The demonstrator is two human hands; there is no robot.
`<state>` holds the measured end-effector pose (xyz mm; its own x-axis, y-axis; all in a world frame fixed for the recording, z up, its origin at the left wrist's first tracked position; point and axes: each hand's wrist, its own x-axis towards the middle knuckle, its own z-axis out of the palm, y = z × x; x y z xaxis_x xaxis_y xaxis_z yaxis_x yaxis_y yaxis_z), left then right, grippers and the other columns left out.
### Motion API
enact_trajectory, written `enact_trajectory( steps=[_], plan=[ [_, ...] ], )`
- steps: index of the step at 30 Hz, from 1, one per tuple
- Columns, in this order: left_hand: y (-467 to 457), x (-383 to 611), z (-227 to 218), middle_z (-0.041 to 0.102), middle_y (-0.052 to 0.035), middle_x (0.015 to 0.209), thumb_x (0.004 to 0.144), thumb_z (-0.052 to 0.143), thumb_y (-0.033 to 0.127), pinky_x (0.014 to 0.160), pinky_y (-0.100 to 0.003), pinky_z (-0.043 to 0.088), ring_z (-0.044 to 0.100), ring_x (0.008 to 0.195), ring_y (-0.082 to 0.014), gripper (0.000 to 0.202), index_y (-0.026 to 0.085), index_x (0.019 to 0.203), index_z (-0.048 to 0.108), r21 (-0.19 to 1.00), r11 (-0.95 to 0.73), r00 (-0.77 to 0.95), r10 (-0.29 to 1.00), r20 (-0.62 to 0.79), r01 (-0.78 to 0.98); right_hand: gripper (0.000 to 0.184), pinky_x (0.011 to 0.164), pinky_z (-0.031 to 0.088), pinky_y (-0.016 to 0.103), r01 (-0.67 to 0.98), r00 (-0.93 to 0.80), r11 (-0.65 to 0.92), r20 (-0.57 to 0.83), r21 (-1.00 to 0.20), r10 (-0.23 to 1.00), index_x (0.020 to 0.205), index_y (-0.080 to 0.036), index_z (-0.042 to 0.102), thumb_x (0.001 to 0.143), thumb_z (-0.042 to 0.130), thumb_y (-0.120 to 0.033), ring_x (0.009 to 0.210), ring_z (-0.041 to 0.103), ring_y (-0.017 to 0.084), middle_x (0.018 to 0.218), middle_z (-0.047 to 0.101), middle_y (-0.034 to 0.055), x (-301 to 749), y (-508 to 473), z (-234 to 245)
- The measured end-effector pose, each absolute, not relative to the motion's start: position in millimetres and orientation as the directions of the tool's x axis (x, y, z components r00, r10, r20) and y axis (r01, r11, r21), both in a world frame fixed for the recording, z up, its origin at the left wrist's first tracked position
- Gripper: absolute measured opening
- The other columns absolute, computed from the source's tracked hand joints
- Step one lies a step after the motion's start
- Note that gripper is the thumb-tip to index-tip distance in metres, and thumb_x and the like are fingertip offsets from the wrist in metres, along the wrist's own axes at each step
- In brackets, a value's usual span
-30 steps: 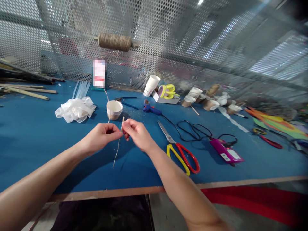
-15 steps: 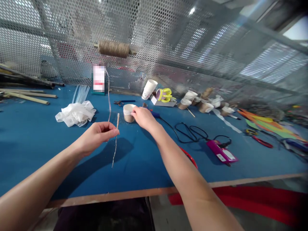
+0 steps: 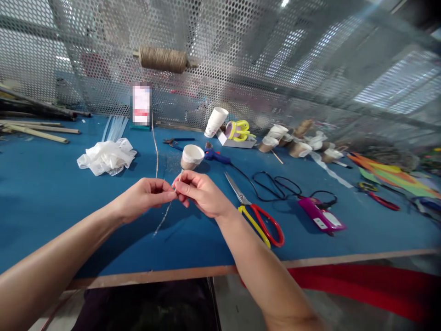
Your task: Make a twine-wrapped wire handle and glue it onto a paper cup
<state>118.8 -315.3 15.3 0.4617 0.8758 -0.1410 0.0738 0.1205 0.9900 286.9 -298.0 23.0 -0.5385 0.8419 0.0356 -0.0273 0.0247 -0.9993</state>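
A thin stem (image 3: pixel 164 219), with a twisted, whitish lower end, slants down from between my hands over the blue tabletop. My left hand (image 3: pixel 143 202) pinches it between thumb and fingertips. Right beside those fingertips, my right hand (image 3: pixel 203 193) is closed on the stem's upper part, which shows a little above the fingers. A strand of twine (image 3: pixel 156 151) runs down from near the mesh wall to behind my left hand; where it ends is hidden. Just beyond my right hand stands a paper cup (image 3: pixel 193 154), brown twine around its lower part and its upper part white.
Scissors (image 3: pixel 248 202) lie open right of my right hand. Behind them are a blue glue gun (image 3: pixel 217 156), its cord and a purple power strip (image 3: pixel 321 215). White crumpled plastic (image 3: pixel 107 156) lies left. A twine spool (image 3: pixel 162 59) hangs at the mesh; wrapped cups (image 3: pixel 299 148) stand back right.
My right hand has let go of the cup and come back to my left hand, closing on the stem. The stem leans more now, and the scissors are uncovered.
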Motion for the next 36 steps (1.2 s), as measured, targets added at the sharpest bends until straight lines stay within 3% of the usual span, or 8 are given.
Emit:
enact_trajectory(
  steps=[5,10,21,29,36],
  plan=[
    [-313,116,18,0.049,0.0034,0.065,0.076,0.054,0.031,0.052,-0.021,0.028,0.037,0.057,-0.007,0.018,0.014,0.075,0.058,0.98,0.007,0.53,0.841,-0.114,0.2,0.021,0.042,0.04,0.017,0.04,-0.557,0.015,-0.01,-0.999,0.83,0.074,-0.015,0.053,0.075,0.061,-0.035,0.052,0.048,0.006,0.062,0.051,-0.0026,294,-295,19],
    [-315,120,20,0.042,0.0051,0.057,0.077,0.05,0.03,0.048,-0.021,0.025,0.032,0.052,-0.0071,0.018,0.014,0.069,0.053,0.923,-0.143,0.473,0.88,-0.046,0.356,0.023,0.043,0.04,0.018,0.114,-0.552,0.029,-0.039,-0.993,0.833,0.072,-0.015,0.051,0.076,0.06,-0.036,0.052,0.047,0.006,0.061,0.046,-0.0039,297,-295,18],
    [-318,126,16,0.039,0.005,0.056,0.072,0.056,0.037,0.046,-0.022,0.021,0.03,0.051,-0.0075,0.024,0.015,0.067,0.053,0.97,0.025,0.389,0.913,-0.121,0.242,0.023,0.043,0.038,0.018,0.161,-0.473,0.12,0.03,-0.98,0.881,0.069,-0.015,0.05,0.075,0.061,-0.035,0.048,0.043,0.005,0.058,0.045,-0.0051,290,-300,20],
    [-319,125,16,0.042,0.0047,0.056,0.07,0.059,0.039,0.046,-0.021,0.023,0.031,0.05,-0.0067,0.026,0.015,0.064,0.054,0.986,0.137,0.447,0.879,-0.166,0.097,0.021,0.042,0.037,0.017,-0.051,-0.565,-0.028,0.006,-0.998,0.825,0.074,-0.016,0.054,0.074,0.062,-0.035,0.052,0.044,0.006,0.062,0.048,-0.0032,291,-298,16],
    [-319,125,20,0.045,0.004,0.06,0.071,0.058,0.034,0.047,-0.021,0.023,0.033,0.051,-0.0066,0.02,0.014,0.07,0.057,0.982,0.152,0.44,0.878,-0.185,0.109,0.021,0.045,0.038,0.019,0.029,-0.526,0.075,0.049,-0.997,0.849,0.072,-0.016,0.051,0.078,0.058,-0.036,0.051,0.043,0.006,0.06,0.045,-0.0041,294,-297,16]
  ],
)
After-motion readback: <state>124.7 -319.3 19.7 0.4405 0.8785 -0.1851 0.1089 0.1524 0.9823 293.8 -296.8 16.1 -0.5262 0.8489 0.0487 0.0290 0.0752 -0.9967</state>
